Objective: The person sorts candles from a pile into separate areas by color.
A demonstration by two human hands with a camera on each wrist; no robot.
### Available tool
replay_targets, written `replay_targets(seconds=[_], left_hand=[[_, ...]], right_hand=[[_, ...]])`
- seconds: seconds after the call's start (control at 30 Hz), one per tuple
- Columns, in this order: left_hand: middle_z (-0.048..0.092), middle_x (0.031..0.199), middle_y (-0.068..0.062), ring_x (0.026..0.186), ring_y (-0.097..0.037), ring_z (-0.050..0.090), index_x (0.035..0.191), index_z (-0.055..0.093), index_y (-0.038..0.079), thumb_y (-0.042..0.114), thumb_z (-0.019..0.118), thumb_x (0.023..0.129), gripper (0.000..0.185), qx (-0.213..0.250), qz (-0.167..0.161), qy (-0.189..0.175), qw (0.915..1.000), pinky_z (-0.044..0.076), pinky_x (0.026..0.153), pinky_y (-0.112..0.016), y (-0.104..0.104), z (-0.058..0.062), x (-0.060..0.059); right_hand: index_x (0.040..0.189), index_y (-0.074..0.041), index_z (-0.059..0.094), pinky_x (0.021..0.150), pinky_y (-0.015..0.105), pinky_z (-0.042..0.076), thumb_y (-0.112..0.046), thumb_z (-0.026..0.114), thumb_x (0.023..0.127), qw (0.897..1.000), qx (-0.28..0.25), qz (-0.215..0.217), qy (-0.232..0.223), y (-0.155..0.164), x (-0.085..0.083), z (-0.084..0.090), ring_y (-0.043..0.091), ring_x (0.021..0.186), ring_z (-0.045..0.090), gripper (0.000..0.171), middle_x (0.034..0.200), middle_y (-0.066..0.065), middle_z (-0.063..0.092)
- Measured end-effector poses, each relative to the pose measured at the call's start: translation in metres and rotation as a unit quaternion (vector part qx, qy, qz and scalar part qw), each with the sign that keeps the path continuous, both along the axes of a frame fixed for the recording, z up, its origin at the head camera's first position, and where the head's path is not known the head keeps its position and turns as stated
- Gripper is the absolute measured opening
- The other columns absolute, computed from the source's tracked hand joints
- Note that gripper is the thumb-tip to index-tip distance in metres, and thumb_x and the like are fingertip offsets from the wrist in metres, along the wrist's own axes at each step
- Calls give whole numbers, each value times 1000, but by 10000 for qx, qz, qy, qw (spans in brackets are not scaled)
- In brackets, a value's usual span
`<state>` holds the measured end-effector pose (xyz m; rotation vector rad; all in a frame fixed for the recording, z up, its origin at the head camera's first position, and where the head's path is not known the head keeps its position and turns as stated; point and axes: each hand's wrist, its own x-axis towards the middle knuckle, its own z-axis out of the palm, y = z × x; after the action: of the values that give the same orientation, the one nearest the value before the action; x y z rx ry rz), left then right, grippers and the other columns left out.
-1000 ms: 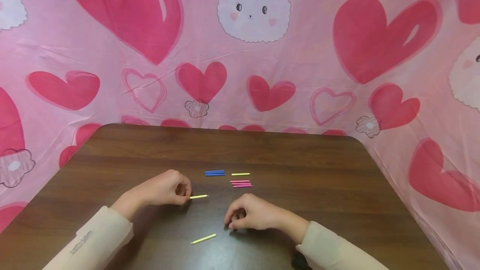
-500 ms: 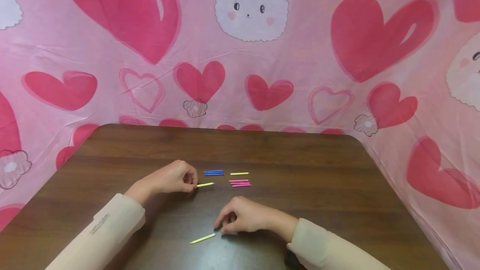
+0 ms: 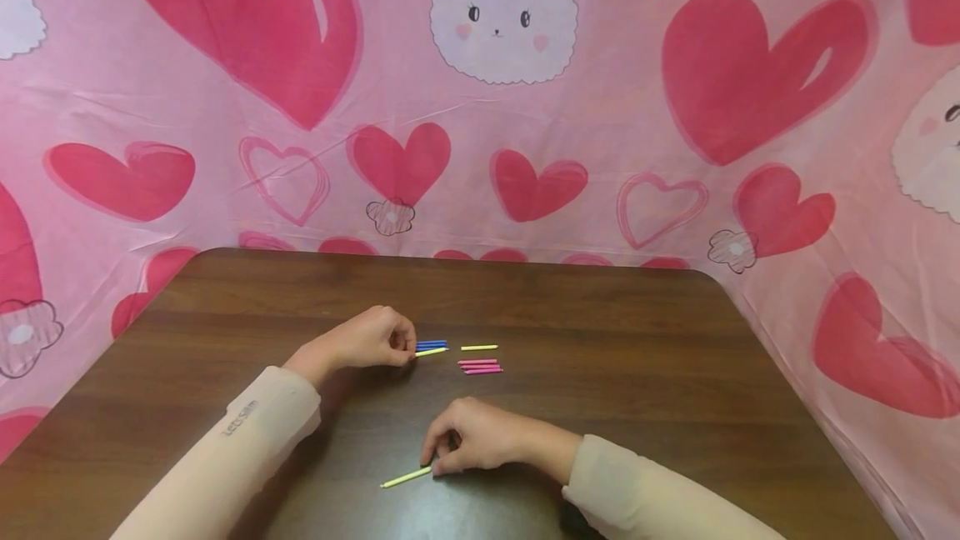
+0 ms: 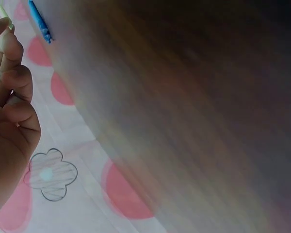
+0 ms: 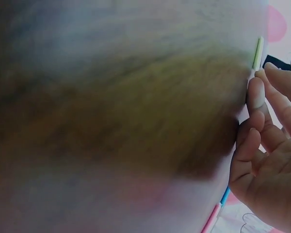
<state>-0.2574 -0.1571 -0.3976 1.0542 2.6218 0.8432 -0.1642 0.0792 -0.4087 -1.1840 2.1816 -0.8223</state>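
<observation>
Nearest the person, a yellow stick point(image 3: 406, 477) lay on the desk point(image 3: 637, 407), well short of the pink sticks point(image 3: 481, 367). The right hand point(image 3: 472, 446) rested on the desk at that stick's right end, its fingers point(image 5: 256, 94) curled and the fingertips touching the end; whether they pinched it could not be told. The right wrist view showed the same stick point(image 5: 257, 52) just past the fingertips. Farther off, left of the pink sticks, the left hand point(image 3: 372, 339) pinched a second yellow stick point(image 3: 431, 352) between closed fingers point(image 4: 9, 46), its free end pointing toward the pink sticks. Blue sticks point(image 3: 431, 344) lay just behind it, touching or nearly so. A third yellow stick point(image 3: 479, 347) lay just behind the pink sticks. Beyond the desk hung a pink cloth point(image 3: 600, 107) with hearts.
</observation>
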Motion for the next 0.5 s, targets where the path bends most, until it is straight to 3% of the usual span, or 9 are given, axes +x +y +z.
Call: replay_targets(seconds=[0.5], left_hand=[[53,60,11,57,-1,45,73,70,16,10,73,80,10,55,-197,252,9995,41,55,-19,28,-2,-18]], right_hand=[[94,-9,75,55,12,35,-7,75,85,9999,68,-73,10,-4,2,-2,-6,54,41,10,60,-10,54]])
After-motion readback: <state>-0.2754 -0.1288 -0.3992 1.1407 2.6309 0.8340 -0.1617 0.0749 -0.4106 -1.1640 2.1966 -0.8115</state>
